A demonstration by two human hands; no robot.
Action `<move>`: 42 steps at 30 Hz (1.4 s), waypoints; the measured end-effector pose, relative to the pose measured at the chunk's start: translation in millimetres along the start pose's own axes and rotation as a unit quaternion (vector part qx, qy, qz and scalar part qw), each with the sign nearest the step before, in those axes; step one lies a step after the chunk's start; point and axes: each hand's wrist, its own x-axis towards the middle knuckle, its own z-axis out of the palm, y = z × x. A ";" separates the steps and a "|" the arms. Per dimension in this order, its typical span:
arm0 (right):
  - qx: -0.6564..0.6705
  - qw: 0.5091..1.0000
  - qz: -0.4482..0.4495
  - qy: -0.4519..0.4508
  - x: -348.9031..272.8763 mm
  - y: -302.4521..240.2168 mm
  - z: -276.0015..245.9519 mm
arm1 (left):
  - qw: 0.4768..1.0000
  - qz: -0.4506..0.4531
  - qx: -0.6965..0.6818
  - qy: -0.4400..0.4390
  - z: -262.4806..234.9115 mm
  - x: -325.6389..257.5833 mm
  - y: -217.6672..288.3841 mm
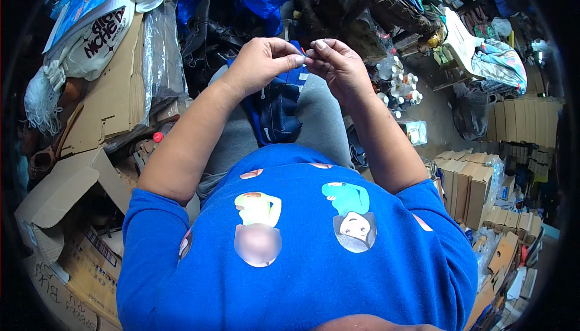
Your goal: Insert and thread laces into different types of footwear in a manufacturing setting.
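Blue cloth fills the lower half of the frame, a sweatshirt with cartoon figures on the seated person whose bare forearms rise toward the upper centre. At the left edge, flattened brown cardboard [112, 98] and a crumpled clear plastic sheet [162, 53] lean in a heap, with a white printed bag [90, 44] above them. Moving inward, the left hand [261, 64] curls loosely, thumb and forefinger pressed together on something very small and pale; it is too fine to name, perhaps a thread end. The right hand [338, 68] meets it fingertip to fingertip, pinching the same spot, the other fingers folded back. Just below the hands, a dark navy shoe upper [278, 110] with white stitching lies across the lap on grey trousers [317, 119]. By the look of it, this is a fine preparatory step, and the next move appears to call for steady fingertips and a close eye, not force. Right of the hands, small white spools [402, 89] stand clustered on the floor. Farther right, stacks of folded brown boxes [474, 189] crowd the lower right, and a pale patterned cloth [498, 62] lies in the upper right of the cramped, cluttered workroom.
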 end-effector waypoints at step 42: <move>-0.490 0.847 -0.146 -0.145 -31.9 37.6 4.2 | 0.794 0.282 0.528 -0.101 -55.9 -19.8 -7.2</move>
